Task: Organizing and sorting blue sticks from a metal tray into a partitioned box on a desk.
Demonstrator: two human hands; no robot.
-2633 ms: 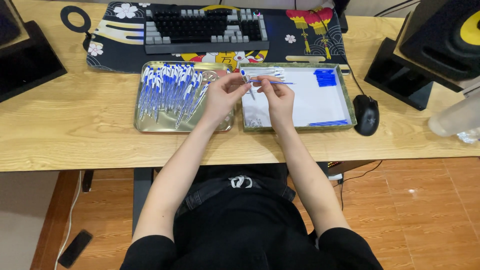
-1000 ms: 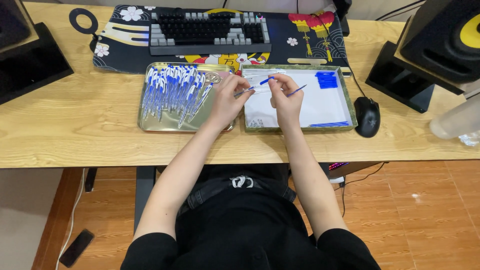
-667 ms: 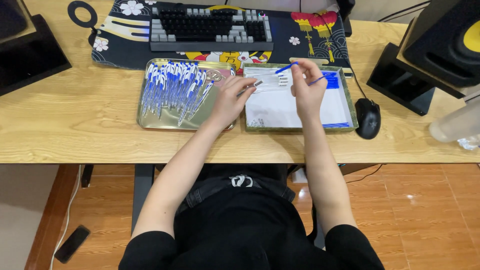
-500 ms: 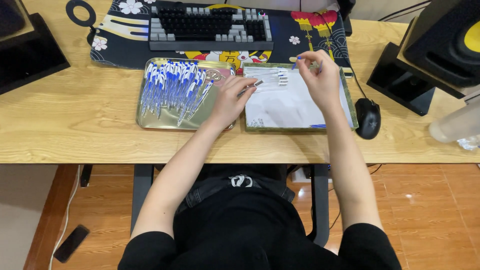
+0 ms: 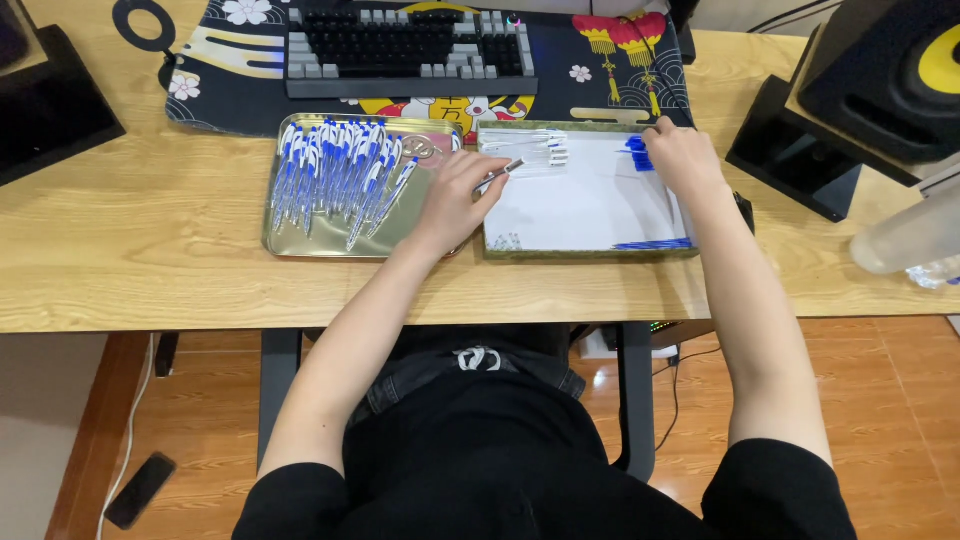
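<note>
The left hand point(image 5: 455, 195) rests on the seam between the two trays, its fingers pinched narrow around a clear pen barrel point(image 5: 503, 175) that points right and slightly away, out over the near-left part of the white tray point(image 5: 590, 250). The right hand point(image 5: 680, 160) lies at that tray's far right corner, fingers curled down onto a small heap of blue pen caps point(image 5: 636, 155); whether it grips one I cannot tell, since the knuckles cover the fingertips.

In the white tray's far left corner lies a short row of clear barrels point(image 5: 530, 148), set side by side. A thin line of blue parts point(image 5: 650, 243) lies along its near right edge.

Just left of it, touching or nearly so, sits the metal tray point(image 5: 300, 243), heaped with blue-and-white pens point(image 5: 335, 170) across its far half.

Both trays stand at the middle of the bench point(image 5: 150, 260), nearer its front edge. Behind them a dark patterned desk mat point(image 5: 220, 85) carries a keyboard point(image 5: 410, 50). A black speaker point(image 5: 880, 70) on its stand fills the far right corner, a clear plastic bottle point(image 5: 910, 235) lies at the right edge, and a black block point(image 5: 50, 110) occupies the far left. A mouse point(image 5: 744, 210) peeks out beside the right forearm.
</note>
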